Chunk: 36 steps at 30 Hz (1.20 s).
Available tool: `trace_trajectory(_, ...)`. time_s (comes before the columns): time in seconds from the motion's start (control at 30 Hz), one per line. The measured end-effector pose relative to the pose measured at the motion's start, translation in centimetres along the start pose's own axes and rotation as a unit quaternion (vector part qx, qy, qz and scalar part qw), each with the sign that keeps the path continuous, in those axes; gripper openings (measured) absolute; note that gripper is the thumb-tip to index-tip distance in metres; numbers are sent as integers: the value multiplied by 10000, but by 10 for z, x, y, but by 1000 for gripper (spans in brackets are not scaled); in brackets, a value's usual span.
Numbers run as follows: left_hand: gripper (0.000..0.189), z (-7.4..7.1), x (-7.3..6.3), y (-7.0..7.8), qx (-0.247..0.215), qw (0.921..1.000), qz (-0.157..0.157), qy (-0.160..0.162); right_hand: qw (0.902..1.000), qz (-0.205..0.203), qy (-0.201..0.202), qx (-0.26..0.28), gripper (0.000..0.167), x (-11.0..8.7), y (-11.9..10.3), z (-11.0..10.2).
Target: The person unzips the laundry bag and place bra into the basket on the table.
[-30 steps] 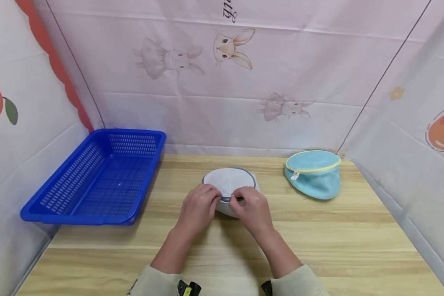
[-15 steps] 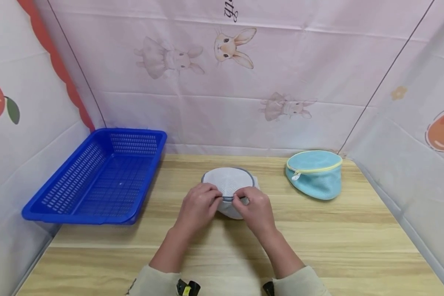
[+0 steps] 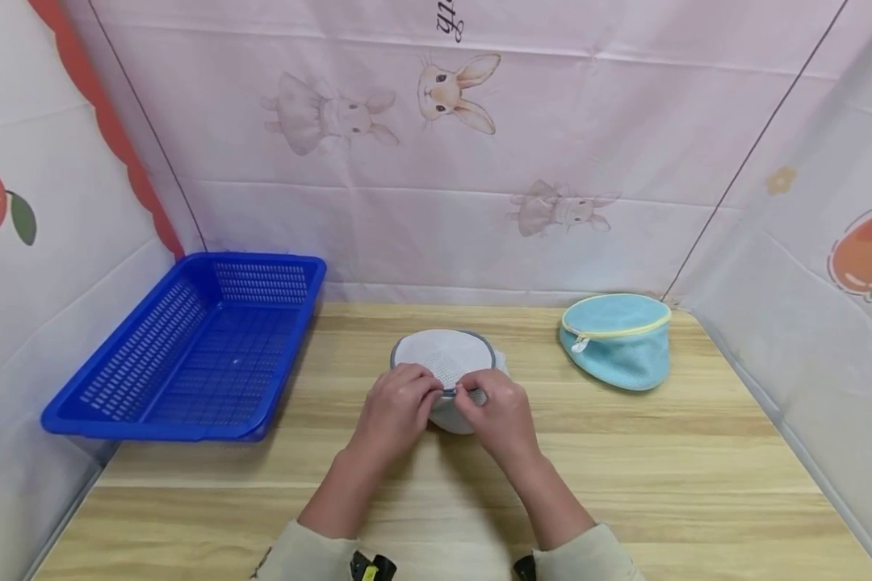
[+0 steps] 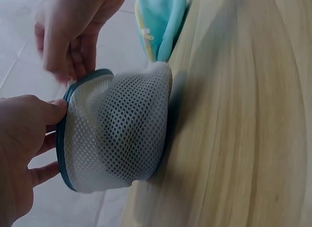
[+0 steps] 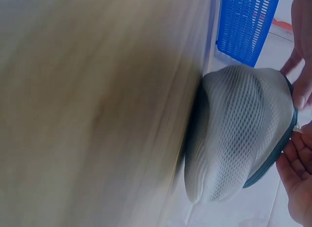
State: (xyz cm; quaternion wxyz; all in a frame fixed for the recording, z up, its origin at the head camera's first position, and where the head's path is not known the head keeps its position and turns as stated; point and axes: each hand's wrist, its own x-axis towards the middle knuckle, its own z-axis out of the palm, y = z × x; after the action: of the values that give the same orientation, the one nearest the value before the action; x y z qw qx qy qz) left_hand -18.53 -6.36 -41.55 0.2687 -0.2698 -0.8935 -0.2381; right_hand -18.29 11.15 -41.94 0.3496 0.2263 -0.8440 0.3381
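Note:
A white mesh laundry bag (image 3: 446, 351) with a dark zipped rim stands on the wooden table in front of me. My left hand (image 3: 394, 407) pinches the rim at its near side; in the left wrist view its thumb lies on the dark edging (image 4: 62, 134) and its fingers reach behind. Close beside it, my right hand (image 3: 503, 407) pinches at the same zipped edge. A small pale zip pull (image 5: 297, 129) shows at its fingertips in the right wrist view. Through the mesh (image 4: 126, 120) a darker area appears, but I cannot tell what it is.
A blue slotted plastic basket (image 3: 189, 355) stands at the left of the table. At the back right sits a light blue mesh bag (image 3: 618, 359) with a yellow zip. Printed cloth walls (image 3: 421, 242) enclose the table's back and sides.
The white bag's rim has shifted slightly left. My left fingertips are a little nearer to the right ones. Both hands stay at the near edge of the bag.

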Motion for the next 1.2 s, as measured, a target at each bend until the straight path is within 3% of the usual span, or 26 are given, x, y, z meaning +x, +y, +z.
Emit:
trace_trajectory(0.4, 5, -10, -6, -20, 34, 9992, -308, 236, 9994, 296, 161, -96, 11, 1, 6, -4)
trace_trajectory(0.67, 6, -7, -2, -13, 23, 9996, -9, 266, 9996, 274, 56, -39, 9, 1, 0, -2)
trace_trajectory(0.87, 6, -2, 1, -2, -66, 9993, 270, 248, 10000, -54, 70, 11, 9, 1, -5, 2)
trace_trajectory(1.0, 5, -1, 3, 1, -79, 9995, 247, 203, 9997, -195, 119, 41, 9, 1, -6, 2)
trace_trajectory(1.2, 5, -3, 3, -2, 34, 9999, 17, 118, 9999, -7, 112, -116, 10, 4, -1, -1)
